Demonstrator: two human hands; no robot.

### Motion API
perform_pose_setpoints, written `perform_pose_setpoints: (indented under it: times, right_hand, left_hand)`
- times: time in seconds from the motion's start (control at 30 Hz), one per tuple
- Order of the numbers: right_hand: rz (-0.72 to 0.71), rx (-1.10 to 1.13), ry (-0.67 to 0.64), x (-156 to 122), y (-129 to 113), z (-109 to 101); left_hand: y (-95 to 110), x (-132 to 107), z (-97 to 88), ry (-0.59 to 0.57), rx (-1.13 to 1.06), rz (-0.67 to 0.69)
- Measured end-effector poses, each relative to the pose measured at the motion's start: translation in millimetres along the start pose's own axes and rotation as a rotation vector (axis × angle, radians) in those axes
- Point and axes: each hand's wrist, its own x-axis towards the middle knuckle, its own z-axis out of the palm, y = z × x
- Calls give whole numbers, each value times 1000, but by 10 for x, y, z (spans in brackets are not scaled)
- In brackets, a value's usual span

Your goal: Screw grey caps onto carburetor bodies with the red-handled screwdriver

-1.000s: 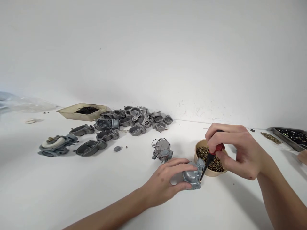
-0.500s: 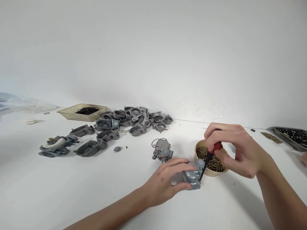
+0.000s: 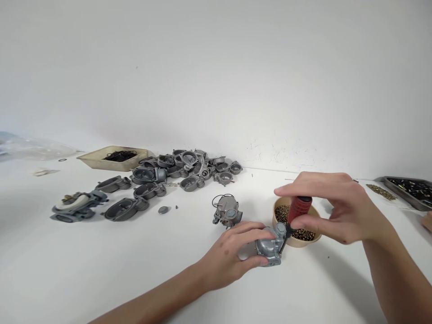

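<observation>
My left hand [image 3: 236, 252] is wrapped round a grey metal carburetor [image 3: 268, 246] and holds it against the white table. In my right hand [image 3: 332, 209] is a screwdriver [image 3: 299, 209] with a red and black handle, gripped between thumb and fingers. Its shaft slants down, and the tip meets the right side of the carburetor; the screw itself is too small to make out. Just behind stands a round tan tub [image 3: 315, 236] of small brass-coloured screws [image 3: 303, 235], partly covered by the screwdriver. A second carburetor [image 3: 227, 210] with a black ring rests behind my left hand.
Many grey float bowls [image 3: 189, 158] lie heaped at the back. A yellowish tray [image 3: 91, 157] holds black rings. Another carburetor part [image 3: 79, 206] with a white piece sits at the left. On the right are a dark tray [image 3: 413, 191] of small parts and loose screws [image 3: 381, 191].
The fingers of my right hand have loosened and straightened around the screwdriver handle, so more of the red shows. The left hand and the carburetor stay in nearly the same place.
</observation>
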Motion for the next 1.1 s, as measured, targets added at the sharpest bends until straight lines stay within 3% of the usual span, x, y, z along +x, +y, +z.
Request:
perform_pose_setpoints:
  times: [0.23,0.43,0.6,0.73,0.9,1.1]
  right_hand:
    - [37,45,-23,-1,-34,-6]
    - [-21,-78,23,-20,-27,-12]
    - [12,44,4,-23,-32,-37]
    - [-23,-93,26,-21,-15,-54]
    - [10,95,-22,-24,-32,-72]
    - [16,58,-10,-11,9,-101]
  left_hand:
    - [-16,-7,-8,-18,31,-12]
    - [-18,-7,1,11,41,18]
    - [-10,-9,0,5,52,6]
    - [-64,-21,39,25,31,12]
    - [-117,-26,78,73,-7,27]
    - [-31,6,10,34,24,29]
